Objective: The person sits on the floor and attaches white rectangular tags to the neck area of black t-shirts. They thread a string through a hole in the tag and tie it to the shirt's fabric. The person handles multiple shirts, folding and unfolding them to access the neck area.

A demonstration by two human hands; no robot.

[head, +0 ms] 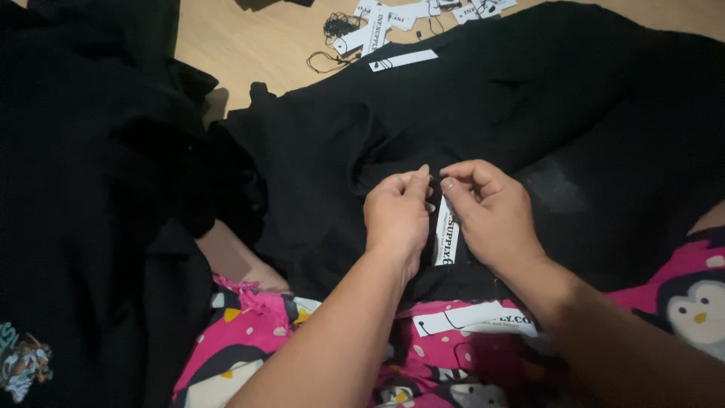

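1. Left hand (396,215) and right hand (491,215) are fingertip to fingertip over a black garment (483,113) spread across the lap and floor.
2. Both hands are pinched on the top end of a narrow white hang tag (447,236); the tag hangs down between the wrists, flat on the fabric.
3. What exactly sits under the fingertips (string, loop, seam) is too small to tell.
4. Judgement, to do this well: keep the pinch close to the tag's top end, so the thin cord stays controlled and the cloth doesn't bunch.
5. Hold the fabric taut with the left fingers and let the right ones do the fine work; small moves only.
6. A second white tag (476,319) lies on the pink penguin-print trousers (680,295), just below the wrists.
7. Loose white tags with black cords (393,19) lie on the wooden floor (249,41) beyond the garment; one more tag (402,60) sits on its far edge.
8. A dark clothes pile (83,189) sits at left.
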